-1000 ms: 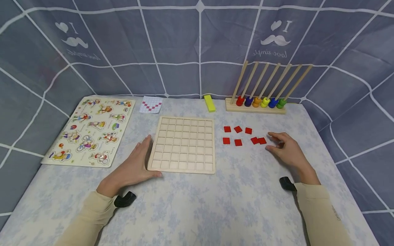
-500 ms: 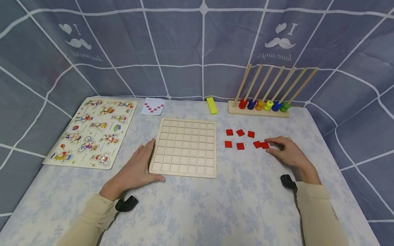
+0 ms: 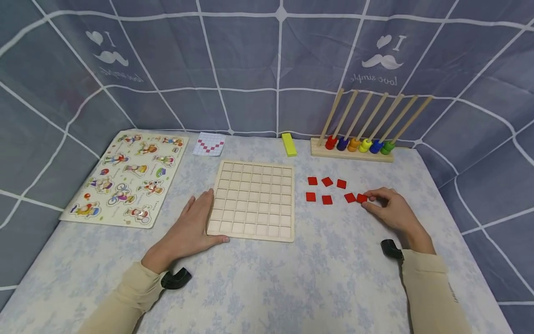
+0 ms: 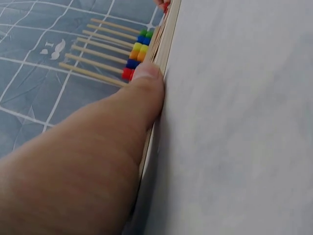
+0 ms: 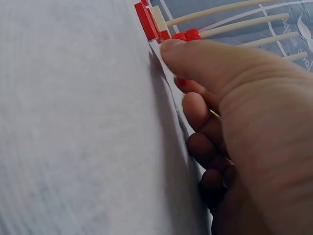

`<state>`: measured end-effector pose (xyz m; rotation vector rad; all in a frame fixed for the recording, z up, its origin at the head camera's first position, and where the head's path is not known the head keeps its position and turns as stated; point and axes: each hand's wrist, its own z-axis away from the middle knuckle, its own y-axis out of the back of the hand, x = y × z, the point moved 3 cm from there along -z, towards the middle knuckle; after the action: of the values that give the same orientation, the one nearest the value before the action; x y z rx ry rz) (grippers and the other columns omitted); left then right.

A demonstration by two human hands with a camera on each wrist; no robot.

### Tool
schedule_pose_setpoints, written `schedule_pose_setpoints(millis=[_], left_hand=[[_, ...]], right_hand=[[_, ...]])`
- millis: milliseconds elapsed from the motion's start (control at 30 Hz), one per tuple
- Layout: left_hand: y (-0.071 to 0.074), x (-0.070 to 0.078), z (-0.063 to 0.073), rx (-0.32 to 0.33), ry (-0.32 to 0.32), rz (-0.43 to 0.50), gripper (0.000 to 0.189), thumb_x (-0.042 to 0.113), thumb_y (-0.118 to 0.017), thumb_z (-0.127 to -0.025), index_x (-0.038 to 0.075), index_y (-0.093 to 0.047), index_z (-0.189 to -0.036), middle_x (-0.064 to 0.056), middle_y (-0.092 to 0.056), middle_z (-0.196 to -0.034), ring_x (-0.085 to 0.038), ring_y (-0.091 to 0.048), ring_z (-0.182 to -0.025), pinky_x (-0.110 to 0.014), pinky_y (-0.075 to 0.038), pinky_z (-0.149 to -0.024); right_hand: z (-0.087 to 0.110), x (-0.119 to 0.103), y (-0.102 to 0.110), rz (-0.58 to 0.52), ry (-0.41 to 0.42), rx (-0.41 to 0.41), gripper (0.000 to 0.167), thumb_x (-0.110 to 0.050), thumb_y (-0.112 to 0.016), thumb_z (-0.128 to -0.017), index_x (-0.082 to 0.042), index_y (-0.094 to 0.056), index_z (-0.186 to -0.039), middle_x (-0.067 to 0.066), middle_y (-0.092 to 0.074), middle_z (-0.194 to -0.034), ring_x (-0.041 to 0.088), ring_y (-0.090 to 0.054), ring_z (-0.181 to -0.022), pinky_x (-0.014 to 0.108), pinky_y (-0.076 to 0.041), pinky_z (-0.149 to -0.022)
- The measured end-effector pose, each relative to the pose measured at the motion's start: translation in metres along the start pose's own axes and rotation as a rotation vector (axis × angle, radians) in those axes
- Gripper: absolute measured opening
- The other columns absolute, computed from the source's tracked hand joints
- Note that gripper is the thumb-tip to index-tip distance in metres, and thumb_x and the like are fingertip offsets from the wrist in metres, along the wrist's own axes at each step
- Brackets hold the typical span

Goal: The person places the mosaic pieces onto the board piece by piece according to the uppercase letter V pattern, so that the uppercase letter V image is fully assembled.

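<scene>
In the head view a square wooden grid board (image 3: 251, 200) lies on the table. My left hand (image 3: 189, 227) rests at its near left corner, fingers straight along the left side and thumb along the front edge; in the left wrist view the thumb (image 4: 142, 90) touches the board's edge. To the right of the board lie several small red square tiles (image 3: 327, 181). My right hand (image 3: 392, 208) pinches the rightmost red tile (image 3: 361, 198) between thumb and index finger, low at the table. Another red tile (image 3: 350, 198) lies just left of it.
A bead rack (image 3: 352, 156) with wooden pegs and coloured beads stands at the back right. A yellow block (image 3: 289, 144) and a paper card (image 3: 209, 144) with a red V pattern lie at the back. A picture puzzle board (image 3: 127, 178) lies at the left.
My right hand has moved in to the rightmost red tile and taken hold of it. The left hand stays at the board's corner. The head view has shifted slightly.
</scene>
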<state>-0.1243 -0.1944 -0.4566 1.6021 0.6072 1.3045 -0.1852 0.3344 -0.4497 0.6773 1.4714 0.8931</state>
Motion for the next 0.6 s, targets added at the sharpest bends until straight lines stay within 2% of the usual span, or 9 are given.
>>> schedule_pose_setpoints(millis=[167,367,600], left_hand=[[-0.002,0.006,-0.001,-0.003,0.009,-0.006,0.132,0.065,-0.078,-0.078,-0.001,-0.002,-0.163,-0.019,-0.013,-0.171,-0.037,-0.013,-0.159,-0.057,-0.006,-0.127],[-0.006,0.009,-0.002,0.0,0.016,-0.017,0.131,0.068,-0.075,-0.079,-0.001,-0.001,-0.163,-0.02,-0.012,-0.171,-0.037,-0.013,-0.159,-0.058,-0.007,-0.127],[-0.006,0.007,-0.001,0.009,0.037,-0.038,0.131,0.07,-0.073,-0.08,-0.002,-0.002,-0.163,-0.022,-0.013,-0.17,-0.04,-0.015,-0.158,-0.058,-0.009,-0.126]], right_hand=[[0.005,-0.002,0.004,-0.019,0.012,0.055,0.041,-0.036,-0.071,-0.096,-0.004,-0.07,-0.121,0.01,-0.067,-0.107,0.018,-0.051,-0.097,0.024,-0.041,-0.081],[0.005,-0.022,0.004,-0.069,0.014,0.078,0.04,-0.035,-0.072,-0.096,-0.005,-0.07,-0.122,0.012,-0.069,-0.109,0.017,-0.048,-0.097,0.03,-0.039,-0.08],[-0.006,-0.062,-0.025,-0.169,0.062,0.061,0.031,-0.028,-0.077,-0.093,-0.006,-0.073,-0.115,0.008,-0.067,-0.101,0.019,-0.047,-0.092,0.027,-0.04,-0.076]])
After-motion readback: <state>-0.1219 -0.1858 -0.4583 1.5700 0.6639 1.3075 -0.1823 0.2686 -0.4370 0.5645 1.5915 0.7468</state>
